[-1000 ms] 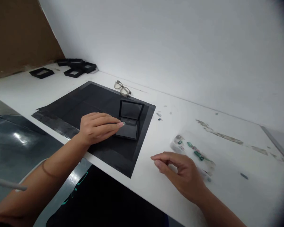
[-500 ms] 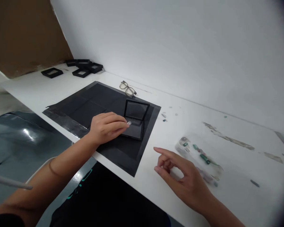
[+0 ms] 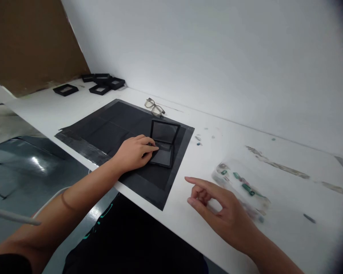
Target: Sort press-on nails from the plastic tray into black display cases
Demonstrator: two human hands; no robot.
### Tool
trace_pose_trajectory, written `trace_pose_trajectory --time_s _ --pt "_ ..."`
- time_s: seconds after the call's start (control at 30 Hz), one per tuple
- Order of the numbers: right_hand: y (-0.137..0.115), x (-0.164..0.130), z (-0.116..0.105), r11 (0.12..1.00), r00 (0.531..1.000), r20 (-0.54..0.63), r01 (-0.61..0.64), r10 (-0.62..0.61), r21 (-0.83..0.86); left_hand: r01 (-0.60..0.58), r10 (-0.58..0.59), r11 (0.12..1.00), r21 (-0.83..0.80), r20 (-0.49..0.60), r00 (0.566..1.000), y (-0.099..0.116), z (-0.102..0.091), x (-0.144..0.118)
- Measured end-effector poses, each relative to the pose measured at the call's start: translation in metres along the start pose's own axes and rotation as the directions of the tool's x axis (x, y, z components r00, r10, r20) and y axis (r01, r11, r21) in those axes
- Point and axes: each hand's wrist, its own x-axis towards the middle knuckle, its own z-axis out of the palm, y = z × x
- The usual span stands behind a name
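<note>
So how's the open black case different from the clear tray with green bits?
The case is black; the tray is clear. The case rests on the black sheet, the tray on the white table. The left hand is at the case, the right hand near the tray.

On the white bench (image 3: 175,215), the thin black sheet (image 3: 103,127) carries the open black rectangular case (image 3: 165,134) near its right edge. Clear-lensed glasses (image 3: 158,110) lie behind it; black rectangular frames (image 3: 102,78) sit back left. Right of the sheet, a transparent box (image 3: 217,178) holds small green pieces (image 3: 247,188).
</note>
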Motion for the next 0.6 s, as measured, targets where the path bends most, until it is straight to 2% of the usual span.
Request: trace_pose_trajectory --time_s 0.1,0.23,0.4,0.6 --pt "0.001 0.000 -0.001 0.999 0.999 0.012 -0.033 0.033 0.018 -0.004 0.005 1.000 -0.022 0.042 0.999 -0.005 -0.001 -0.001" --pt "0.000 0.001 -0.002 0.999 0.999 0.020 -0.046 0.045 0.028 0.006 -0.005 0.999 -0.037 0.030 1.000 -0.011 -0.001 -0.003" --pt "-0.002 0.002 -0.001 0.999 0.998 0.051 -0.039 0.039 -0.002 0.039 -0.044 0.998 -0.053 -0.088 0.995 -0.011 0.000 -0.003" --pt "0.001 -0.002 -0.002 0.998 0.996 0.058 -0.063 0.065 -0.022 0.103 -0.114 0.993 -0.058 -0.240 0.964 -0.009 -0.002 -0.003"
